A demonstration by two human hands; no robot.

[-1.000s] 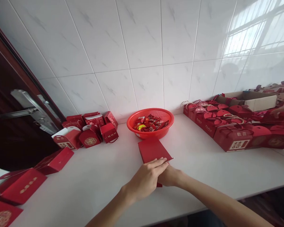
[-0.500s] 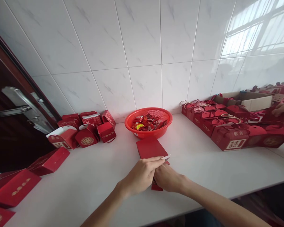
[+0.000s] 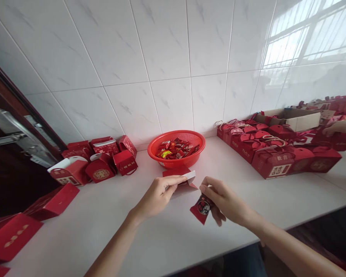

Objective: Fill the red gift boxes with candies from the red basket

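Note:
My left hand (image 3: 163, 190) grips the near edge of a red gift box (image 3: 177, 170), whose pale inner flap is folded open and faces me. The box lies in front of the red plastic basket (image 3: 153, 155), which holds several red-wrapped sweets (image 3: 180, 148). My right hand (image 3: 223, 198), to the right of the box and apart from it, pinches a small red and black packet (image 3: 196, 210) with a round picture on it. The packet hangs above the white table.
Several red gift boxes (image 3: 102, 169) stand at the left by the door (image 3: 14, 154). More closed boxes (image 3: 276, 163) stand in rows at the right, beside an open cardboard box (image 3: 305, 120). Another person's hand (image 3: 336, 127) reaches in at the far right. A tiled wall (image 3: 173, 104) runs behind.
My hands have parted. My right hand has moved right, and the packet now shows in it. The gift box has tipped so its open end faces me. The view has shifted slightly.

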